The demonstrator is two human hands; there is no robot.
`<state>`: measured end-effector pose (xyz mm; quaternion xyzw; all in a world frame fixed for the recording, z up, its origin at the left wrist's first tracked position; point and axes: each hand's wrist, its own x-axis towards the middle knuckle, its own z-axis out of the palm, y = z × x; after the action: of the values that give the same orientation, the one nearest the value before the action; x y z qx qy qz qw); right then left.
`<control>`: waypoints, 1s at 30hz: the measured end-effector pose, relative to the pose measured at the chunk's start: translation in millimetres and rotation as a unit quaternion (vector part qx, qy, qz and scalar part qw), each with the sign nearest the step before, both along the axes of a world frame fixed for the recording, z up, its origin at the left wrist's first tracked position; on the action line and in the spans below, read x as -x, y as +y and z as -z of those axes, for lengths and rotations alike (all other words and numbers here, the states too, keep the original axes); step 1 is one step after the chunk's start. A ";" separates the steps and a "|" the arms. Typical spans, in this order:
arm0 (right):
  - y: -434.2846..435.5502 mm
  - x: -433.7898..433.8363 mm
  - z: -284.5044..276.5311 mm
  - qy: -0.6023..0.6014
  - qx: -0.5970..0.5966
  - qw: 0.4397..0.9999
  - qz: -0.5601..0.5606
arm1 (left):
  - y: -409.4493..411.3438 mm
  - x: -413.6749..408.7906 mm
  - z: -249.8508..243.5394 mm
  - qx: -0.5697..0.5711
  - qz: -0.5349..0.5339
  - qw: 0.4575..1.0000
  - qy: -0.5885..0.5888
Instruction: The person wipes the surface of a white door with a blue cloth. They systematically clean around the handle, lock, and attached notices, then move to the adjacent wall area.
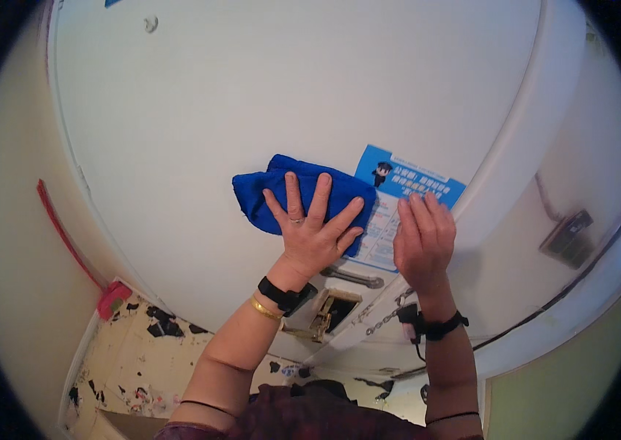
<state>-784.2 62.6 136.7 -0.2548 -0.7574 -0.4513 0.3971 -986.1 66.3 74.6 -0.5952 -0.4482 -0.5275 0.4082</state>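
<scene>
My left hand (316, 231), fingers spread, presses a folded blue cloth (258, 192) flat on a white door (206, 121). The cloth overlaps the left edge of a blue-and-white printed poster (379, 250) on the door. Over the poster's right part is my right hand (426, 236), its fingers bent and close together, with nothing visible in it. Whether its fingertips touch the paper I cannot tell. A ring, a gold bracelet and a black wristband are on the left side; another black band circles the right wrist.
Below the poster are a metal door handle (357, 276), an opened lock recess (338, 311) and a door chain (385, 322). A dark box (567, 236) is on the wall at right. Black scraps (165, 323) litter the floor at lower left, near a cardboard box (129, 426).
</scene>
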 end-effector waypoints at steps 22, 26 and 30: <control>10.1 2.2 10.1 -0.019 -0.008 0.999 -0.043 | -49.3 -3.3 218.6 0.246 0.059 0.965 -0.069; 8.1 10.1 38.0 -0.050 0.014 0.999 0.009 | -36.7 2.4 192.7 0.200 0.073 0.975 -0.060; 3.7 19.7 52.2 -0.027 0.048 0.998 0.030 | -30.8 23.8 166.0 0.175 0.050 0.983 -0.019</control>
<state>-803.9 66.2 84.5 -0.2840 -0.7805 -0.4331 0.3502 -1009.9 35.5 -91.4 -0.6688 -0.5112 -0.4716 0.2625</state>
